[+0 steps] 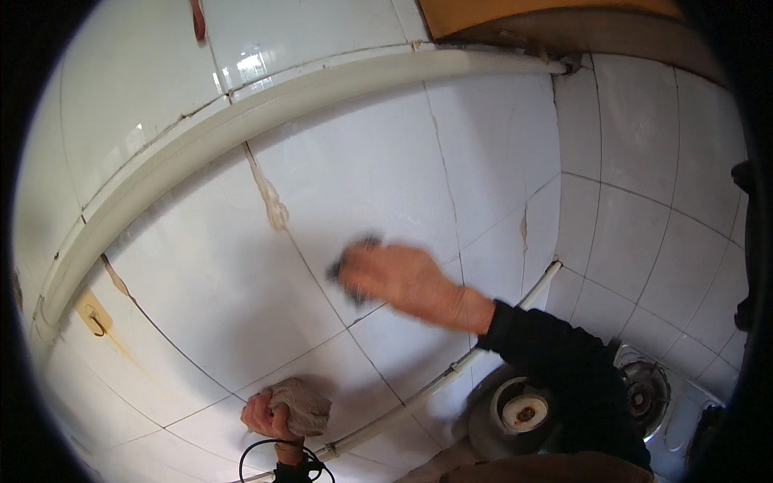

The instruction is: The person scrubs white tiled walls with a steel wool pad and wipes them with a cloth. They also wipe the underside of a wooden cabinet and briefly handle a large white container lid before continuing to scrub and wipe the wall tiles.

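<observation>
White wall tiles [374,175] with dark grout lines and brownish patches fill the space before me. My right hand [401,281] is blurred and presses a dark grey scouring pad [352,271] against or very close to the tiles. The fingers cover most of the pad. Lower left, my left hand [269,415] grips a bunched brownish cloth [300,406] close to the wall. Whether the cloth touches the tiles I cannot tell. A black cable [256,445] loops around the left wrist.
A thick pale pipe [338,90] crosses the wall above, and a thinner pipe [423,398] runs lower down. An adhesive hook [95,317] is at left. Below right stand a lidded pot [524,413] and a gas stove burner [641,395]. A wooden cabinet [543,15] overhangs the top right.
</observation>
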A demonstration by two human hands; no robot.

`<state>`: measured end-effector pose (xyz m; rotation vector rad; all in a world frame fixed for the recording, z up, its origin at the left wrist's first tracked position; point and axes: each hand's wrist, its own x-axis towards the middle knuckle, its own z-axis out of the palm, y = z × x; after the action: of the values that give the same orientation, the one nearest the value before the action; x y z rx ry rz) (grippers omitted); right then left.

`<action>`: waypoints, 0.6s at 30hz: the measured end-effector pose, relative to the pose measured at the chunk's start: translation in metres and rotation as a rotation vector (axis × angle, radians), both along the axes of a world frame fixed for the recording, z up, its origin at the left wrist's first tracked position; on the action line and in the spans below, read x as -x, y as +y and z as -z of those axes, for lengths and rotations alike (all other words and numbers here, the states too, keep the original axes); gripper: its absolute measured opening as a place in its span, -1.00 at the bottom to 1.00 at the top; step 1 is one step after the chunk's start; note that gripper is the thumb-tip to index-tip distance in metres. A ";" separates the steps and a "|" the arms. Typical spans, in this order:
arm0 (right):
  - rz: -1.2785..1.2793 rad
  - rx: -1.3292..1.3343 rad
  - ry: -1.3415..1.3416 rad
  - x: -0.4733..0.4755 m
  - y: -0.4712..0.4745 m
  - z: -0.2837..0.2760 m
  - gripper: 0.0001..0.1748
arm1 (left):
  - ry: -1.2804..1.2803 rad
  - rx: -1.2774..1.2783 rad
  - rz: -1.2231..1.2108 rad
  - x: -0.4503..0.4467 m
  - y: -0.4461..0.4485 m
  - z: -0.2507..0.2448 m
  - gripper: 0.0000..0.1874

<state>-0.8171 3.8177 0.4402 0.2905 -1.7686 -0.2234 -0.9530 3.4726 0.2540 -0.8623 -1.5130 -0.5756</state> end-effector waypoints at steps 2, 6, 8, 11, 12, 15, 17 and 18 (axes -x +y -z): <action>-0.011 -0.031 0.002 0.001 0.003 0.008 -0.70 | 0.010 0.054 0.013 0.002 -0.005 0.001 -0.72; 0.028 0.406 0.073 -0.009 0.012 0.003 -0.68 | 0.061 0.088 0.026 0.004 -0.010 0.008 -0.69; -0.031 0.113 0.026 -0.006 -0.003 0.010 -0.74 | 0.022 0.135 -0.011 0.005 -0.011 0.009 -0.68; -0.048 -0.121 -0.242 -0.016 -0.010 0.006 -0.66 | 0.054 0.106 -0.018 0.008 -0.010 0.008 -0.66; -0.002 -0.010 -0.087 -0.017 0.004 -0.006 -0.64 | 0.024 0.126 -0.018 0.008 -0.012 0.008 -0.66; 0.059 0.487 0.326 -0.033 0.056 -0.048 -0.63 | 0.016 0.105 0.073 0.010 -0.012 0.010 -0.65; 0.067 0.497 0.432 -0.026 0.070 -0.063 -0.63 | 0.012 0.089 -0.006 0.011 -0.010 0.010 -0.61; 0.025 0.492 0.434 -0.017 0.069 -0.068 -0.64 | 0.037 0.043 0.050 0.011 -0.010 0.010 -0.59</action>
<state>-0.8004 3.8863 0.5081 -0.1297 -1.3420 0.1286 -0.9643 3.4626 0.2439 -0.9414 -1.4778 -0.5629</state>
